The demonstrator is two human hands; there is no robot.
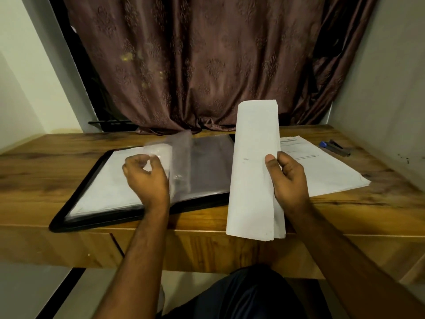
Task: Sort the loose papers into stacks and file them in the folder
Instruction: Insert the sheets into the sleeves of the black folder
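A brown patterned curtain hangs beyond both sets of fingers, behind a wooden desk that runs under them. On the desk lies an open black folder, its clear plastic sleeves spread flat beneath and beyond the left fingers; the left-hand page shows white paper inside. A stack of loose papers rests flat on the desk just beyond and outward of the right fingers, printed lines visible near its far edge. The right hand grips a sheaf of papers held upright and bowed, thumb pressed on the near face and fingers curled round its right edge, the sheaf's lower end reaching past the desk's front edge. The left hand sits over the folder's middle, fingers curled and pinching a blurred clear sleeve that stands lifted just to the right of the fingertips. Far beyond the right fingers, near the wall, lie dark pens with a blue cap.
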